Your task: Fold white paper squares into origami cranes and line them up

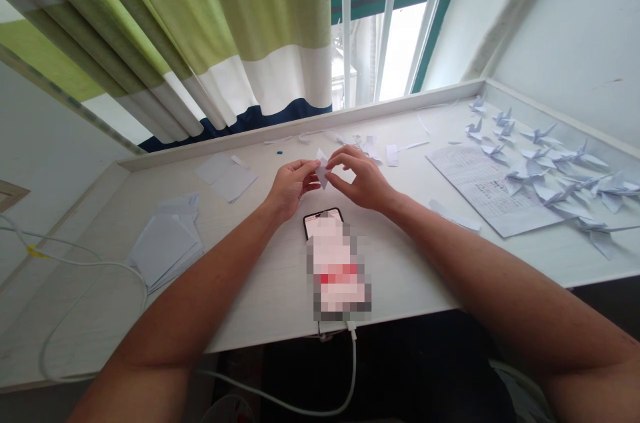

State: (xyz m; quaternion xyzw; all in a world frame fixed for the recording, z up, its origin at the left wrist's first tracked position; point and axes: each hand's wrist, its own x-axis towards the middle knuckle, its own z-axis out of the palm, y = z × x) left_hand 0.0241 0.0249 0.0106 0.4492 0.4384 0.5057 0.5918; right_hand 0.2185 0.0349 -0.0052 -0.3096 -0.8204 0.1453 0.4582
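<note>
Bare forearms reach in from the lower left and lower right of the frame, angling toward each other over a pale bench. Just above the middle of the frame they end in two hands at work on one small, pointed piece of folded paper. The left hand pinches it by its left side between thumb and fingers. The right hand has its thumb and fingertips closed on the right edge, with a rounded gap behind the tips (a light grip, by the look of it).

Below the hands, nearer the front edge, lies a phone, its screen mostly blurred out. A white cable runs from its lower end and loops below the bench edge.

At the left, a stack of white paper sits beside the left forearm, with loose sheets farther up. A tiny blue piece and paper scraps are scattered beyond the hands.

On the right side lies a sheet with writing, and folded paper cranes crowd over and around it (some overlap, so I cannot count them exactly). A curled strip is near its lower left edge. Green and white curtains hang across the upper left, next to a barred window.
</note>
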